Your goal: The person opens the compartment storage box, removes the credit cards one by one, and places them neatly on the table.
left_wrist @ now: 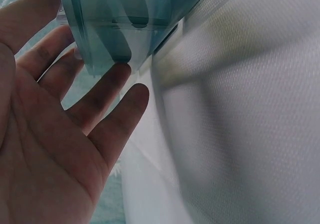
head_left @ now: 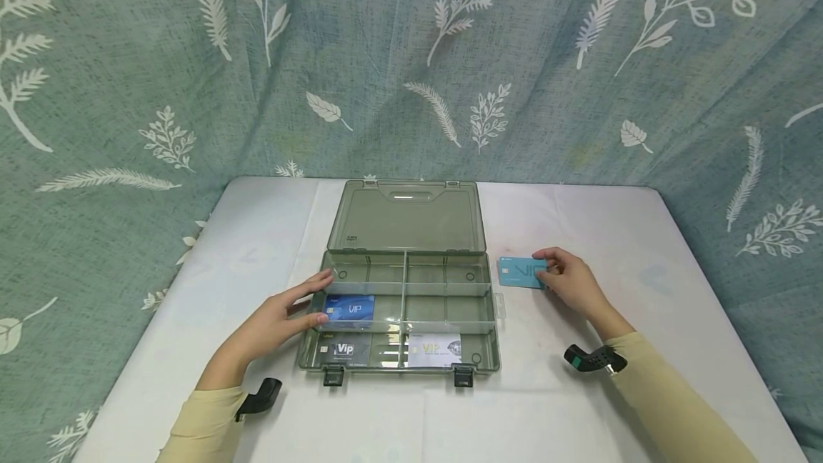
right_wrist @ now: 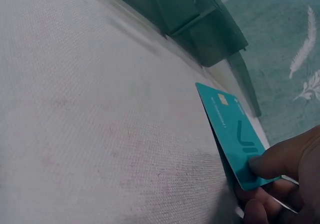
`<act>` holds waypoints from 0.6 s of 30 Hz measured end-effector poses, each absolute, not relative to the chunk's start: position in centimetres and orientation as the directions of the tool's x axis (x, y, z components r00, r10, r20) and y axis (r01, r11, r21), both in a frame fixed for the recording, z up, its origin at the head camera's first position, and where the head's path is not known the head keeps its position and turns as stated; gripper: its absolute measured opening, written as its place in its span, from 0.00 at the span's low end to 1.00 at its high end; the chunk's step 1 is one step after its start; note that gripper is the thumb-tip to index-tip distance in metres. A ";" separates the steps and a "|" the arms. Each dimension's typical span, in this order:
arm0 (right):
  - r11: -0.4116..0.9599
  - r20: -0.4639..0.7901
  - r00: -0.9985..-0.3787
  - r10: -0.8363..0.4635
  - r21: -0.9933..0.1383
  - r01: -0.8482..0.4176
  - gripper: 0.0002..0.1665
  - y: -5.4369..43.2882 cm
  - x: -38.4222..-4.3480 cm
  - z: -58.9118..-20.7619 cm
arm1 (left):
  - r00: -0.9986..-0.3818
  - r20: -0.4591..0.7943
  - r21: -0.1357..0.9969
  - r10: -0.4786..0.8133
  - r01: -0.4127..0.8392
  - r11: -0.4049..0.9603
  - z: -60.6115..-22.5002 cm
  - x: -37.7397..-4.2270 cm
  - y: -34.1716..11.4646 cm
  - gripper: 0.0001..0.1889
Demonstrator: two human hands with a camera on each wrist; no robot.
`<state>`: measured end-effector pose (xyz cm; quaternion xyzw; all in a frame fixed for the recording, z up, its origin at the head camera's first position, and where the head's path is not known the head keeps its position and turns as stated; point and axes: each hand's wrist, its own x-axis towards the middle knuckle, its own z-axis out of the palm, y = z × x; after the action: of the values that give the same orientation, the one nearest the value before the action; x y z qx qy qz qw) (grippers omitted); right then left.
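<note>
My right hand (head_left: 574, 288) pinches a teal VIP card (head_left: 519, 272) by its right end, just right of the box. The right wrist view shows the thumb on top of the card and fingers beneath, with the card tilted off the cloth. A clear grey-green compartment box (head_left: 444, 309) lies with its lid (head_left: 411, 223) folded back. Against the box's left wall rests my left hand (head_left: 266, 327), its fingers loosely extended along the edge. Inside are a blue VIP card (head_left: 350, 308) in the middle row, a dark Vip card (head_left: 345, 350) front left and a white VIP card (head_left: 434, 350) front right.
White cloth (head_left: 566, 406) covers the table. Two black latches, a left one (head_left: 333, 376) and a right one (head_left: 464, 376), stick out at the box's front. A leaf-patterned green curtain (head_left: 386, 70) hangs behind and at both sides.
</note>
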<state>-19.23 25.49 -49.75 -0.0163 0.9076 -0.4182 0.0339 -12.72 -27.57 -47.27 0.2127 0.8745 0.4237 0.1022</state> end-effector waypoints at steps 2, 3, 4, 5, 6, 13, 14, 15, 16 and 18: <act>0.666 -0.038 -0.998 -0.051 -0.746 -0.005 0.18 25.4 -19.2 -49.8 | -0.889 0.002 0.787 0.459 0.284 0.548 -47.3 -12.7 -27.6 0.36; 0.675 -0.034 -0.998 -0.048 -0.738 -0.007 0.19 25.4 -19.2 -49.9 | -0.888 0.001 0.786 0.459 0.284 0.548 -47.3 -12.7 -27.6 0.36; 0.683 -0.030 -0.998 -0.046 -0.731 -0.010 0.19 25.4 -19.2 -49.9 | -0.888 0.000 0.787 0.459 0.284 0.548 -47.3 -12.7 -27.6 0.36; 0.687 -0.028 -0.999 -0.043 -0.727 -0.009 0.19 25.4 -19.2 -50.0 | -0.888 0.000 0.788 0.459 0.283 0.547 -47.3 -12.7 -27.6 0.36; 0.692 -0.026 -0.999 -0.040 -0.722 -0.009 0.19 25.3 -19.1 -50.1 | -0.888 0.000 0.789 0.459 0.282 0.546 -47.3 -12.7 -27.6 0.36; 0.718 -0.006 -0.999 -0.038 -0.695 -0.023 0.19 25.2 -19.0 -50.3 | -0.889 -0.005 0.789 0.457 0.277 0.548 -47.3 -12.6 -27.5 0.36; 0.719 -0.002 -0.999 -0.040 -0.694 -0.028 0.19 25.2 -19.0 -50.3 | -0.889 -0.006 0.788 0.457 0.278 0.549 -47.3 -12.6 -27.5 0.36; 0.719 0.004 -0.999 -0.042 -0.694 -0.033 0.19 25.1 -19.0 -50.4 | -0.890 -0.006 0.788 0.457 0.277 0.550 -47.3 -12.6 -27.6 0.36; 0.718 0.010 -0.999 -0.043 -0.695 -0.037 0.19 25.1 -19.0 -50.3 | -0.890 -0.006 0.787 0.457 0.277 0.551 -47.3 -12.6 -27.6 0.36; 0.717 0.022 -0.999 -0.046 -0.695 -0.048 0.20 25.1 -19.0 -50.3 | -0.890 -0.006 0.787 0.457 0.278 0.551 -47.4 -12.6 -27.6 0.36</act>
<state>-19.01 25.05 -50.33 -0.0252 0.9265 -0.3753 -0.0014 -12.64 -27.58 -47.36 0.2101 0.8743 0.4247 0.1054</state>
